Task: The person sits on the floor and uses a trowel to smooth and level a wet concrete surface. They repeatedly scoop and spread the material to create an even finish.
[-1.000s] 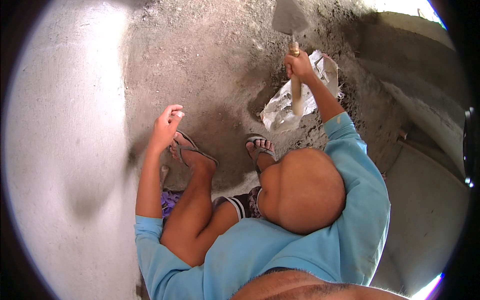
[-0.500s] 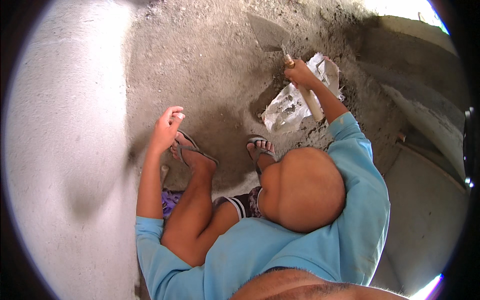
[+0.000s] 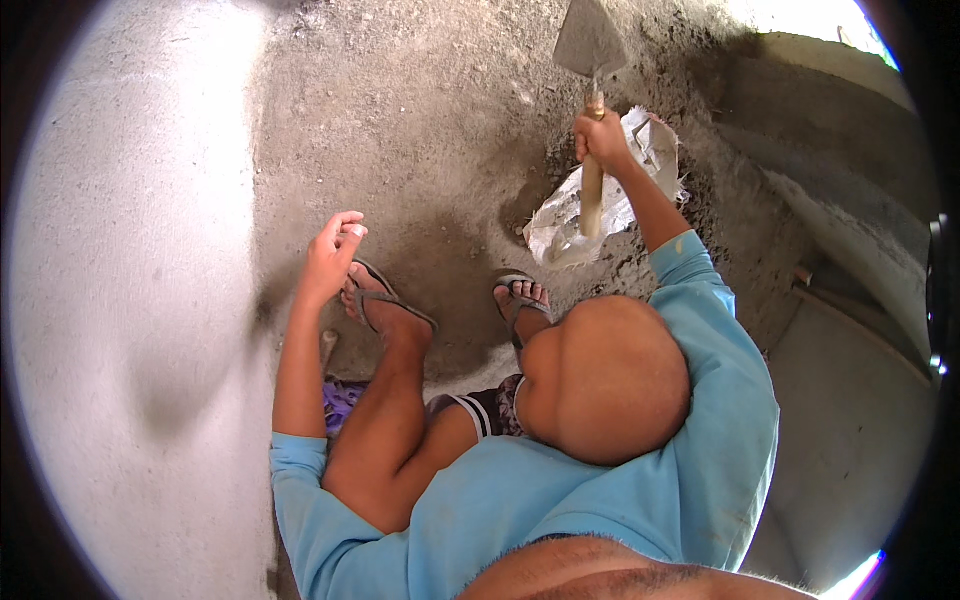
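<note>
My right hand (image 3: 603, 138) is wrapped round a brick trowel (image 3: 591, 42) near the top of its wooden handle. The grey pointed blade is turned away from me over the rough ground, and the long handle end hangs above a torn white woven sack piece (image 3: 640, 140). That sack lies crumpled on the ground, spotted with grey mortar or dirt. My left hand (image 3: 332, 255) rests over my left foot, its fingers loosely bent and parted, with nothing visible in it.
A pale plastered wall (image 3: 130, 250) runs along the left. Rough grey ground (image 3: 390, 120) spreads ahead. Curved concrete (image 3: 850, 210) and a thin stick (image 3: 860, 330) are at the right. Purple cloth or plastic (image 3: 341, 405) lies beside my left leg. My sandalled feet are planted on the ground.
The trowel has swung right and away from me, its blade now pointing almost straight ahead. My right hand turned with it and shifted slightly. My left hand has stayed put.
</note>
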`<state>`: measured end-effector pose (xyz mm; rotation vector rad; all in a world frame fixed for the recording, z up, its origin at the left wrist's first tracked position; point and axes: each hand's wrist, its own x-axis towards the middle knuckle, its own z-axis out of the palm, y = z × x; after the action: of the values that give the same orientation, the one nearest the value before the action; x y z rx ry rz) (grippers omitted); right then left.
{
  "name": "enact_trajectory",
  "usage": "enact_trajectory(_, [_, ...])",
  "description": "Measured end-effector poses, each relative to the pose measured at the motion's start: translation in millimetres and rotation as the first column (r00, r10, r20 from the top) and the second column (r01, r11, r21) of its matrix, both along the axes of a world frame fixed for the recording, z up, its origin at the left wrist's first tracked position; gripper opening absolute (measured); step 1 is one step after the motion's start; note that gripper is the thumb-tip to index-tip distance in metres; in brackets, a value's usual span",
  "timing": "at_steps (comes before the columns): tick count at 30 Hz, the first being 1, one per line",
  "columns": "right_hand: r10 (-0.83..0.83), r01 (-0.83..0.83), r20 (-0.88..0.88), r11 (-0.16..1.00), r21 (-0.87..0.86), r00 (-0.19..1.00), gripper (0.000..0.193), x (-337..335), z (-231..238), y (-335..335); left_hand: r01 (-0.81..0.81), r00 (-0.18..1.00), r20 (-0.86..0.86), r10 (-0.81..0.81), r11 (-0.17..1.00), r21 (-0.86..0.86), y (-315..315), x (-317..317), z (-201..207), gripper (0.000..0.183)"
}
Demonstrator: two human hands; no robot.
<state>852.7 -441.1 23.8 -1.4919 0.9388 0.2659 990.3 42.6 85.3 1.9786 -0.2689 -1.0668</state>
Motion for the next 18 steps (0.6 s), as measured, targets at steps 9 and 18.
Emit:
enact_trajectory(9, [-0.012, 0.013, 0.004, 0.999, -0.044, 1.000, 0.011, 31.3, 16.0, -20.2, -0.015, 0.999, -0.037, 0.016, 1.000, 0.020, -4.0, -0.8, 13.0, 0.035])
enact_trajectory(18, [0.030, -0.036, -0.067, 0.995, -0.089, 0.997, 0.010, 76.6, -10.6, 4.7, 0.008, 0.997, -0.073, -0.005, 0.999, 0.043, -13.1, -3.2, 16.0, 0.037])
